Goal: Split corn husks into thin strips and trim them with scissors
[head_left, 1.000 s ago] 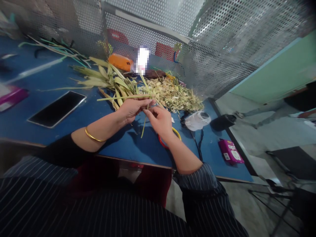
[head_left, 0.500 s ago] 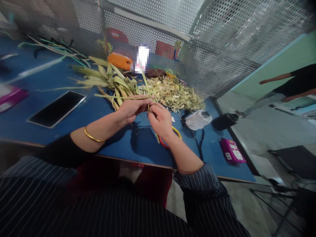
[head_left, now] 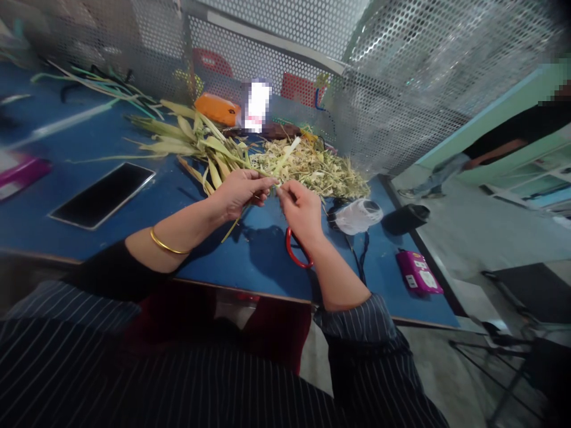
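Over the blue table, my left hand (head_left: 241, 193) pinches a thin corn husk strip (head_left: 230, 232) whose tail hangs below the fingers. My right hand (head_left: 303, 211) is closed at thumb and forefinger on the husk, a small gap from the left fingertips. A pale, wider husk end (head_left: 289, 152) sticks up behind the fingers. Exactly how the strips cross between the fingertips is too small to make out. Long dry corn husks (head_left: 216, 151) lie behind my left hand, and a heap of shredded husk (head_left: 328, 169) behind my right. Under my right wrist a red loop (head_left: 289, 248) shows, partly hidden.
A dark-screened phone (head_left: 102, 196) lies left on the table (head_left: 263, 270). To the right are a white roll in plastic (head_left: 358, 217), a black cylinder (head_left: 407, 220) and a purple packet (head_left: 420, 272). A perforated metal screen (head_left: 267, 44) borders the back. Someone in dark clothing (head_left: 504, 139) walks at far right.
My hands have drawn slightly apart, the right one moving right. The strip that stuck out to the left now hangs down below my left hand. The person at far right has shifted.
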